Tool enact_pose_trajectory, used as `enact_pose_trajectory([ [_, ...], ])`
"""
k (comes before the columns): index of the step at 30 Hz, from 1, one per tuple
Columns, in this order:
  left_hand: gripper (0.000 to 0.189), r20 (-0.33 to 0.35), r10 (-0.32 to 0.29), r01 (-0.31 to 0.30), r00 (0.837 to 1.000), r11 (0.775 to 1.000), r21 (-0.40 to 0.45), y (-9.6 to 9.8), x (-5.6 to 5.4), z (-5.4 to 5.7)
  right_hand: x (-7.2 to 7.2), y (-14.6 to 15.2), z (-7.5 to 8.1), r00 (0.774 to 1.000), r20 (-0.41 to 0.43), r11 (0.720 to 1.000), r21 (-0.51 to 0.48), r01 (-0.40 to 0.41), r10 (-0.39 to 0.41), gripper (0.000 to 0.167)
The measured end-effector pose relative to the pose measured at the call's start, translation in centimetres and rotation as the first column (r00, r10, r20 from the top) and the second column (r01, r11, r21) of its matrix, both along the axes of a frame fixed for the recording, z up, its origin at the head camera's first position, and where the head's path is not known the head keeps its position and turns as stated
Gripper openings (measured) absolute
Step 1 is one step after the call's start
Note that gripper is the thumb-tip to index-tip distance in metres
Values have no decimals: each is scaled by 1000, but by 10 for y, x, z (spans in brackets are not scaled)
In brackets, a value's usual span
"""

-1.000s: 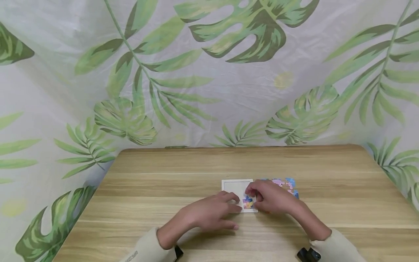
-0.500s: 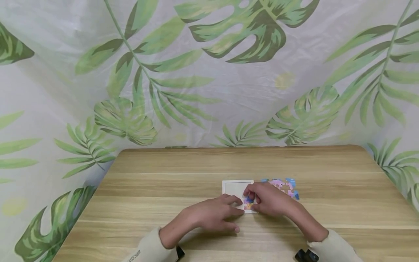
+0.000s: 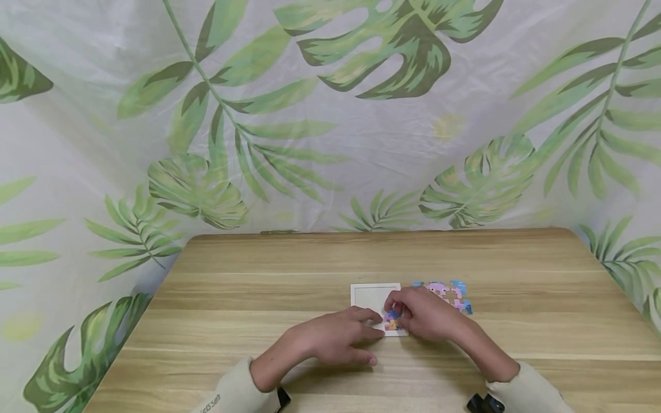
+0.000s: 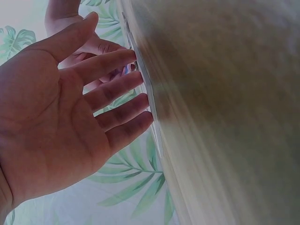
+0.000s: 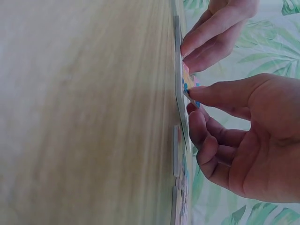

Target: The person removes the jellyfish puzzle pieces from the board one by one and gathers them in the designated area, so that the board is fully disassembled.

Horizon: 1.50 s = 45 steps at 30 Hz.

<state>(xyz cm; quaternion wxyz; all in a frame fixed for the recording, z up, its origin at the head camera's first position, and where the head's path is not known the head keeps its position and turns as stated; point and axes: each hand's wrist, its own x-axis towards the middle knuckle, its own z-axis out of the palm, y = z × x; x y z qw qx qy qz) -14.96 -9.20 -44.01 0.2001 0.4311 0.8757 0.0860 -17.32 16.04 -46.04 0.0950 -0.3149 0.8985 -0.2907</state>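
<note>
A white puzzle tray [image 3: 368, 294] lies flat on the table, with a few joined colourful puzzle pieces [image 3: 391, 325] in its near right corner. My right hand [image 3: 426, 312] is over that corner. In the right wrist view its thumb and fingers pinch a blue-edged puzzle piece [image 5: 193, 99], tilted against the pieces in the tray. My left hand [image 3: 338, 335] lies at the tray's near left, its fingers spread. In the left wrist view the fingertips [image 4: 146, 101] touch the tray, and the palm holds nothing. The right hand partly hides the pieces.
Several loose pink and blue puzzle pieces [image 3: 458, 293] lie right of the tray, partly behind the right hand. The wooden table [image 3: 248, 287] ends at a leaf-patterned curtain [image 3: 382, 155] at the back.
From a second ago, my right hand has shifted slightly left and down over the tray corner with the piece. The tray and left hand have moved very slightly. The last half second shows little difference.
</note>
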Motion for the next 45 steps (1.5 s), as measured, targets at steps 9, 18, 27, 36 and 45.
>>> enact_pose_trajectory([
  [9,53,10,21,-21,1000,1000,-8,0,1,0,-3,5,2,996,86,998,-62,-6,11,20],
  [18,54,6,16,-16,1000,1000,-2,-1,1,-1,-5,21,7,986,163,993,-119,-2,22,18],
  [27,54,7,17,-17,1000,1000,-1,-2,2,-1,-3,54,8,985,163,986,-164,-37,64,14],
  [36,54,2,11,-11,1000,1000,-18,-2,2,0,0,80,6,961,270,976,-219,1,60,15],
  [45,53,-3,11,-11,1000,1000,-23,-1,3,1,4,96,5,978,204,983,-181,-13,50,15],
])
